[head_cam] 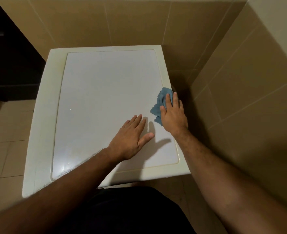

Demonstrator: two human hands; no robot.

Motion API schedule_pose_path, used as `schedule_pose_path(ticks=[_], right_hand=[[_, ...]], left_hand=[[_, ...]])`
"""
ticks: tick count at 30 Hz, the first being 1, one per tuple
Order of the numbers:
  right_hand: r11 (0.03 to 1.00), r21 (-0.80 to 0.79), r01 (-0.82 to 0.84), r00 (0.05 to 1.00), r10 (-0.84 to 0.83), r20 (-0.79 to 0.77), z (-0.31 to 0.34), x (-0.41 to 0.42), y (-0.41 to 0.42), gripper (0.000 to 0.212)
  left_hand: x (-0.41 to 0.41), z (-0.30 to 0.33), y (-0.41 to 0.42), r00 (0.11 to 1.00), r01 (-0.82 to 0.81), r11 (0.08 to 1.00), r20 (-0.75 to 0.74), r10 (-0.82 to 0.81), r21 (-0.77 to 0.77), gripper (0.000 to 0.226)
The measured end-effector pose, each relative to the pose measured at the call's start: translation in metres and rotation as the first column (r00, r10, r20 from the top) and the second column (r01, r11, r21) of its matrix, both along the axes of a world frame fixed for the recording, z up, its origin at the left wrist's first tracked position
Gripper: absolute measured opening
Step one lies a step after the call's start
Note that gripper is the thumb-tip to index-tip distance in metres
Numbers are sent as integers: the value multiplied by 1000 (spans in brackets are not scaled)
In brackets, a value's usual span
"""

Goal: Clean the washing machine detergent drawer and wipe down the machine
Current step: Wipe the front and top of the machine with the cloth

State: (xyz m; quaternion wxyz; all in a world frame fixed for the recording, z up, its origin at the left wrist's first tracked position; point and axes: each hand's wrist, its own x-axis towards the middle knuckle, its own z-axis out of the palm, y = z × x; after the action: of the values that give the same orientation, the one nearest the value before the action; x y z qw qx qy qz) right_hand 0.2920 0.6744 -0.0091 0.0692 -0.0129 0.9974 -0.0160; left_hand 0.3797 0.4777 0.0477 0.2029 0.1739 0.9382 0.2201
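Right now I'm looking straight down on the top of the washing machine [105, 92], a white panel set in a cream-coloured rim, pushed into a corner of tan tiled wall [122, 21] that runs behind it and along its right side. My right hand [173, 114] lies flat on a blue cloth [160, 100] at the right edge of the panel, about halfway along its depth. The fingers are straight and close together, pressing down on the cloth rather than curling round it; the outer fingers reach over the cream rim toward the dark gap between machine and wall. The cloth is crumpled, its zigzag edge poking out to the left of the hand and another corner showing under the heel of the palm.

My left hand [132, 137] rests palm down on the bare panel, just beside the right hand and a little nearer to me, not touching the cloth. Its fingers are straight and slightly fanned, the thumb held out to the right, and it holds nothing. Both forearms come in from the bottom of the view.

A shiny smeared patch shows on the panel's near left corner. Beige floor tiles [5, 132] lie to the left of the machine, and something dark [9, 56] stands against the wall at upper left; I cannot tell what it is. I see no detergent drawer from this angle, only the machine's top
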Motion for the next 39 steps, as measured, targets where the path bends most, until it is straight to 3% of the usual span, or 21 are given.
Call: schedule_pose_path(ticks=[5, 10, 14, 17, 21, 23, 25, 28, 30, 32, 35, 37, 39], right_hand=[[1000, 20, 20, 1000, -20, 0, 3, 40, -3, 64], [999, 23, -35, 999, 34, 28, 11, 83, -18, 70], [991, -88, -99, 995, 100, -1, 5, 112, -37, 72], [976, -139, -165, 986, 164, -18, 3, 119, -48, 66], [903, -373, -215, 977, 195, -90, 11, 119, -70, 50], [739, -659, -143, 988, 140, -57, 20, 115, -89, 40], [411, -900, 145, 983, 42, 177, 36, 103, -106, 30], [-121, -876, 467, 881, -19, 472, 60, 76, -111, 29], [-375, -726, 577, 798, 67, 599, 75, 65, -103, 39], [-509, -608, 610, 765, 179, 618, 88, 62, -97, 45], [-620, -535, 574, 786, 232, 574, 94, 61, -93, 54], [-637, -544, 546, 814, 250, 524, 94, 63, -93, 60], [-572, -623, 533, 840, 270, 470, 93, 67, -93, 58]], left_hand=[[6, 0, 8, 1000, -2, 999, 6, 2, 43, 108], [9, 3, 12, 999, -39, 993, 5, 39, 107, 110], [6, 11, 3, 992, -124, 969, -3, 128, 216, 101], [4, 19, -3, 958, -267, 901, -8, 287, 342, 68], [-5, 17, -22, 832, -508, 719, 55, 552, 473, 66], [-10, 12, -37, 742, -621, 562, 180, 646, 547, 83], [-13, 9, -52, 631, -701, 383, 273, 726, 602, 90], [-16, 11, -68, 481, -790, 158, 437, 760, 593, 86], [-16, 15, -69, 437, -840, 77, 586, 682, 536, 88], [-12, 22, -66, 403, -887, 27, 746, 530, 460, 94], [-1, 23, -55, 412, -908, 16, 887, 209, 418, 98], [5, 24, -49, 439, -898, 18, 892, 110, 439, 79], [5, 22, -47, 473, -880, 36, 865, 167, 474, 46]])
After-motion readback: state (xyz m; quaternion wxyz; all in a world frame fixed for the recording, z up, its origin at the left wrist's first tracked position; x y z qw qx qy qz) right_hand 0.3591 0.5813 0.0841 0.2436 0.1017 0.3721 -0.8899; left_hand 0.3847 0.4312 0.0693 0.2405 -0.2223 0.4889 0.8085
